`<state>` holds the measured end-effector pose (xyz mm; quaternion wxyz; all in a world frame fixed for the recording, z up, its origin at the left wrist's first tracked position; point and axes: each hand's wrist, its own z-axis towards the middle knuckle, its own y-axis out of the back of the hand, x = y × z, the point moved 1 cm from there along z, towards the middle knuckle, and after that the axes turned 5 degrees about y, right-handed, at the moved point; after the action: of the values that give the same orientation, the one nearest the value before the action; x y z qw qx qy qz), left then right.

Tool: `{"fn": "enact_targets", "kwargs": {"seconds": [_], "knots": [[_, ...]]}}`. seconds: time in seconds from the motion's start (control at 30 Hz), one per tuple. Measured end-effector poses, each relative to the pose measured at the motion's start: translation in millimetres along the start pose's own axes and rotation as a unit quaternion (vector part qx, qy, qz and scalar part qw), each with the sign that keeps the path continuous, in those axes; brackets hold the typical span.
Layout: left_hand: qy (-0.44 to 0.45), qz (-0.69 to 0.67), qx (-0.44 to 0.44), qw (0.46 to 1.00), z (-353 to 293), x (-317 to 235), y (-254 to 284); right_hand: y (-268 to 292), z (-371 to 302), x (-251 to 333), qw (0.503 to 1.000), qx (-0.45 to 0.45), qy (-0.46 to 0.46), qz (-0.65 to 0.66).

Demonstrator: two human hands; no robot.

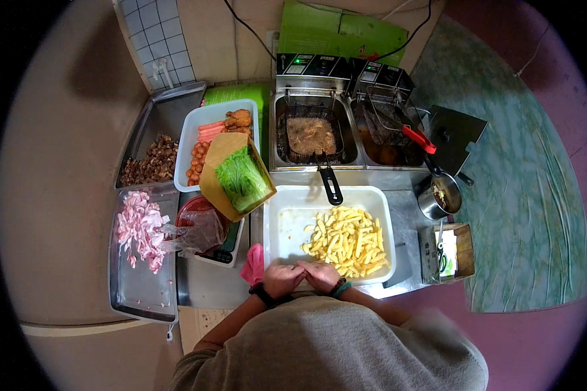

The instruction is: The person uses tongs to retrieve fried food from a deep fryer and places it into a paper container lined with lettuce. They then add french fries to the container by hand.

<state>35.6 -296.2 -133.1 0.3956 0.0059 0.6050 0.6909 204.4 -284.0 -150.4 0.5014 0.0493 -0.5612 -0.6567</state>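
My left hand (282, 280) and my right hand (321, 276) meet at the near edge of a white plastic tray (285, 225). Their fingers are curled in and closed, fingertips against each other; whatever may be inside them is hidden. Pale yellow French fries (347, 241) lie heaped in the tray's right part, just beyond my right hand. A pink cloth (253, 264) lies beside my left wrist. Beyond the tray, a frying basket (311, 133) with food sits in bubbling oil in the left well of the deep fryer (359, 156), its black handle (331, 186) reaching over the tray.
Left: a tub (188, 130) of sausages and fried chicken, a paper box (214, 186) of lettuce, a metal tray (143, 287) of raw meat, and a plastic bag (199, 231) on a scale (223, 255). Right: a red-handled strainer (419, 139), a metal pot (430, 203), and a cardboard box (463, 251) with scissors.
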Motion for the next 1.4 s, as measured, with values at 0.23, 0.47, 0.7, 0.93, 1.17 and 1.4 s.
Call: {"fn": "enact_targets", "kwargs": {"seconds": [0.23, 0.47, 0.7, 0.93, 1.17, 1.4], "knots": [[0.009, -0.007, 0.019, 1.000, -1.5, 0.8, -1.8, -1.1, -1.5, -1.8, 0.999, 0.022, -0.005, -0.031], [-0.017, -0.007, -0.055, 0.998, -0.6, 1.2, -2.5, 4.7, 3.4, 4.0, 1.000, -0.014, 0.001, 0.003], [-0.005, -0.003, -0.020, 1.000, -0.9, 4.6, -5.3, -6.1, -4.0, -7.8, 0.999, 0.035, -0.028, -0.002], [0.021, -0.017, 0.045, 0.999, -0.2, 6.2, -9.2, -10.6, -6.7, -12.4, 0.999, 0.030, -0.033, 0.019], [0.057, -0.022, 0.062, 0.996, 1.0, 3.1, -4.1, 4.5, 3.7, 2.6, 1.000, -0.004, -0.018, 0.007], [0.083, 0.005, 0.103, 0.991, 2.8, -0.7, 2.0, 71.5, 18.9, 4.9, 0.977, -0.148, -0.134, -0.070]]}}
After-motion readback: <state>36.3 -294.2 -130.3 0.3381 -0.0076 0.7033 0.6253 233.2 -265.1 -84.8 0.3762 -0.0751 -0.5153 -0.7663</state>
